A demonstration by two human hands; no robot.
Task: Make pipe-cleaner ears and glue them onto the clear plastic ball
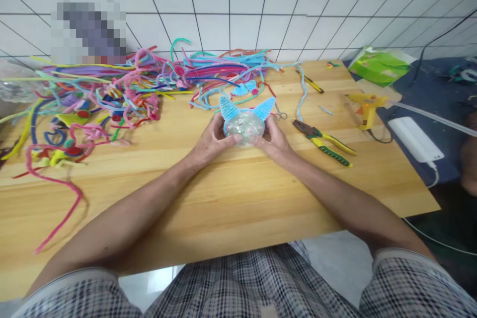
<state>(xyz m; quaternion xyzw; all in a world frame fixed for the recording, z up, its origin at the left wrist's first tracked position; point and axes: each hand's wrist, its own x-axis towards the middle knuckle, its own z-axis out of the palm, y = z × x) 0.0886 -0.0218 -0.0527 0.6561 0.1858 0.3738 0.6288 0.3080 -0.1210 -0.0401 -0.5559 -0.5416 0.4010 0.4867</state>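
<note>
Between my two hands is a clear, rounded ball (245,126) with two pointed light-blue ears (228,109) of coiled pipe cleaner on its upper left and upper right. My left hand (213,143) is curled round its left side, thumb on the near face. On the opposite side my right hand (275,141) grips it the same way. The fingers behind the ball are partly hidden. Just beyond it lies a light-blue coiled pipe-cleaner piece (244,88). Small scissors (280,115) rest close to my right hand.
Pliers (322,141) with yellow-green handles lie right of my hands, a utility knife (312,83) behind them. A yellow glue gun (367,109) stands near the table's right edge, beside a white power block (415,139). Tangled pipe cleaners (130,89) cover the back left of the wooden table (238,198).
</note>
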